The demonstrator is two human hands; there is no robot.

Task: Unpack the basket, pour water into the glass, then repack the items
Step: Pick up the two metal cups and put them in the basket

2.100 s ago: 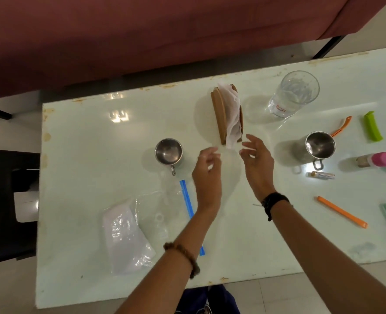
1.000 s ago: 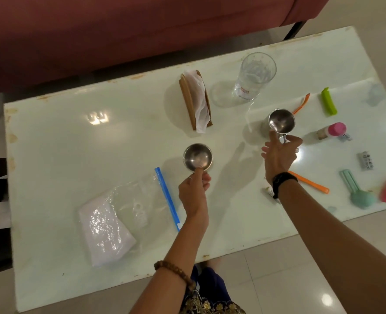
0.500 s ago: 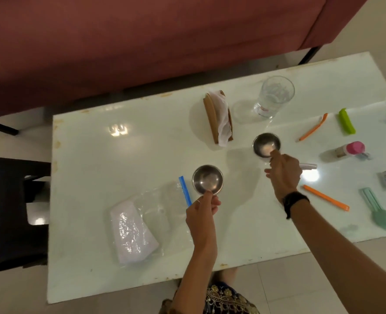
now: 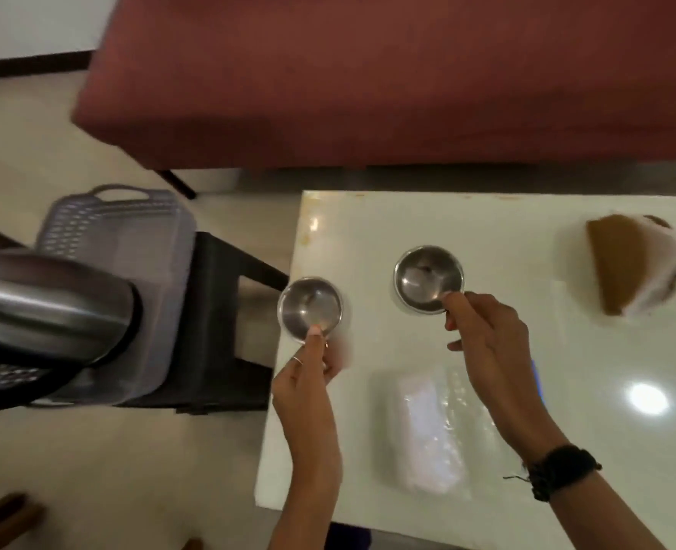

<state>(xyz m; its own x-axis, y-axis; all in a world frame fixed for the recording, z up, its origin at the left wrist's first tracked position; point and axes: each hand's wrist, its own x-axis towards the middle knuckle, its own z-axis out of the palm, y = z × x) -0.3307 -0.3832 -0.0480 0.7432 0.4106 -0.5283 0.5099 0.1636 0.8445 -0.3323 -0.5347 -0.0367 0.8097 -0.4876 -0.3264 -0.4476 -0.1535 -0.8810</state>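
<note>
White table stands beside a dark stool carrying the grey basket and a kettle; a red sofa lies beyond. Repacking seems underway: each hand, left and right, pinches a steel cup, left cup, right cup, by its handle. Next, carry both leftward to the basket, well apart from either grip.

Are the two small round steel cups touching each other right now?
Apart. In the head view, the steel cup in the left hand and the steel cup in the right hand have a clear strip of white table showing between their rims.
</note>
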